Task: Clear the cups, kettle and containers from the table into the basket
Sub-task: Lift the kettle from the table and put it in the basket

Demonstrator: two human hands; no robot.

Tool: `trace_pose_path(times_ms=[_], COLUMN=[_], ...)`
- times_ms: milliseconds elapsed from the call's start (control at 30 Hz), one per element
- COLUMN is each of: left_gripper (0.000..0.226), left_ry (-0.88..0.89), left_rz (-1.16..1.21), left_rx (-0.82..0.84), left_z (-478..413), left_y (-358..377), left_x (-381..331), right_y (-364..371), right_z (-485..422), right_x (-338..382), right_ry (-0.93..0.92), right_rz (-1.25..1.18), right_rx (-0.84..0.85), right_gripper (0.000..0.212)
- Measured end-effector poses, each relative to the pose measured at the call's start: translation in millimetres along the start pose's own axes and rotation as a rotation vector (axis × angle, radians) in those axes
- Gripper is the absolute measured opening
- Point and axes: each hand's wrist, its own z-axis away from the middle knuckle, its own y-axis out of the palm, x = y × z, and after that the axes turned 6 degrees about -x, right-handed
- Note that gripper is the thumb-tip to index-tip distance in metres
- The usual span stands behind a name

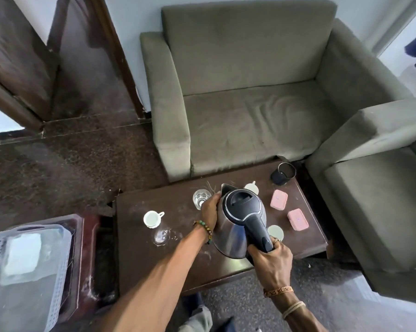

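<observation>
Kettle (pixel 240 219) is over the middle of the table (pixel 154 259), tilted, spout pointing away; cannot tell whether its base touches the top. Right hand (pixel 270 262) is wrapped tight round the lower end of the black handle. Left hand (pixel 210 209) cups the steel side just below the spout, fingers curved to the wall. Glass (pixel 201 198) stands just beyond the left hand. White cup (pixel 152 219) sits left of the kettle, well apart from it. Second cup (pixel 251 188) is behind the kettle; third cup (pixel 275 232) is partly hidden by the handle. Pink container (pixel 278 200) and other pink container (pixel 297 219) lie near each other to the right. Basket (pixel 30 271) stands left of the table, apart from it
</observation>
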Motion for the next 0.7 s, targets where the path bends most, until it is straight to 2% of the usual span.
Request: trace_pose_path(times_ms=[333,500,567,633,700], left_gripper=[0.041,0.029,0.027,0.025,0.027], left_ry=[-0.049,-0.126,-0.114,-0.065,-0.044], left_rz=[0.087,0.154,0.162,0.157,0.152], left_rx=[-0.112,-0.224,-0.235,-0.268,-0.286], left_z=[-52,-67,-70,-71,-69], left_y=[8,9,8,9,10], left_x=[8,31,38,40,41], right_y=[31,43,46,50,54], right_z=[-58,-83,-91,-100,-110], right_x=[-13,-35,-37,-35,-34], right_ry=[-0.023,-0.068,0.031,0.232,0.418], right_rz=[0.064,0.110,0.017,-0.084,-0.086], right_rx=[0.191,0.437,0.560,0.643,0.719], right_gripper=[0.030,0.042,0.058,0.073,0.084])
